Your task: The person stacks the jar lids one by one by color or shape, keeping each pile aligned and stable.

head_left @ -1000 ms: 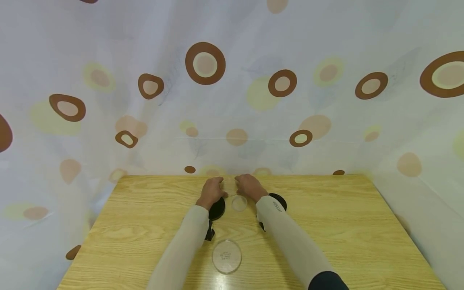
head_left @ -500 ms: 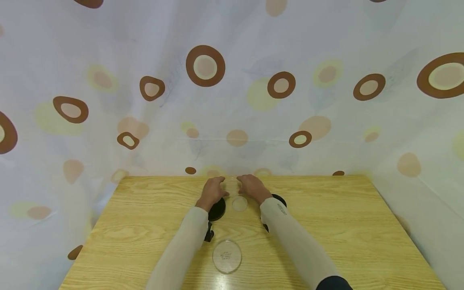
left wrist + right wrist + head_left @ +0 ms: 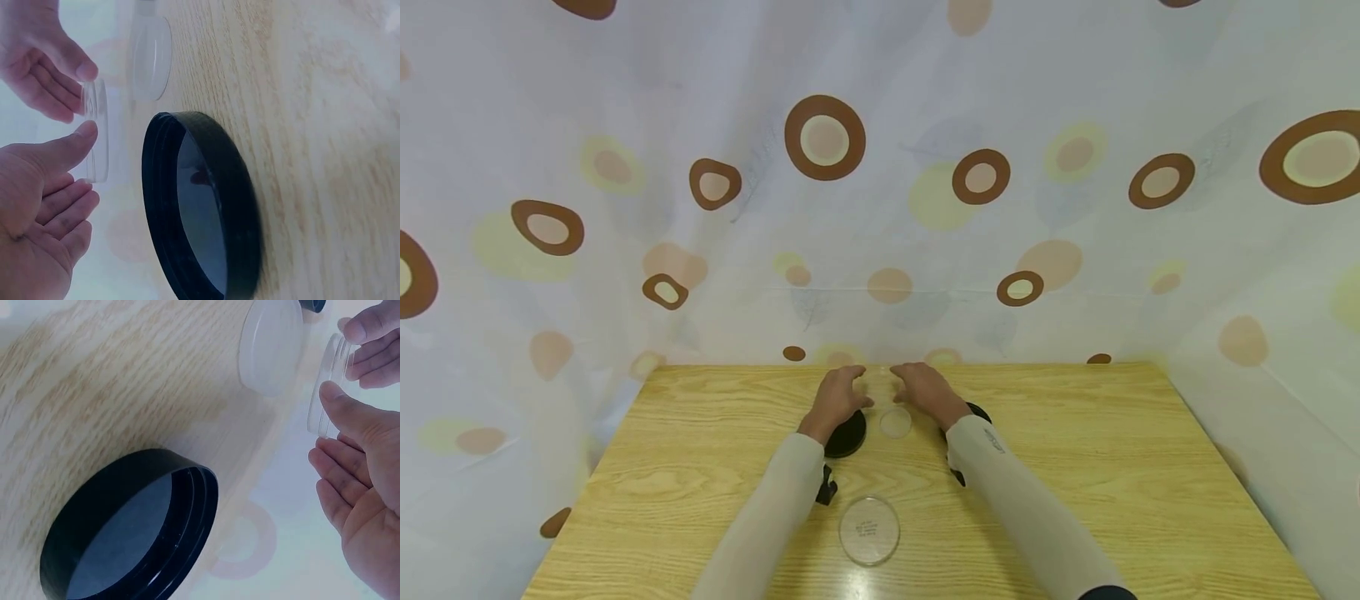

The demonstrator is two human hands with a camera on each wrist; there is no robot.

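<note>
- The left hand (image 3: 838,395) pinches one side of a shallow clear dish (image 3: 328,369), thumb on the near rim, the other fingers round towards the outer side.
- The right hand (image 3: 927,390) pinches the opposite side in the same fashion, thumb nearest the person.
- The dish is between both hands, near the far edge of the wooden table (image 3: 1097,483); I cannot tell whether it touches the tabletop.
- A translucent round cap (image 3: 895,422) lies on the wood just nearer the person than the dish.
- One black round lid (image 3: 240,200) lies open side up beside the left wrist.
- A second black lid (image 3: 106,500), ridged inside, lies open side up near the right wrist, partly hidden in the head view.
- Closer to the person, between the forearms, lies a clear round disc (image 3: 869,532) with small, unreadable print.
- Behind the table is a pale cloth (image 3: 880,217) patterned with brown rings.
</note>
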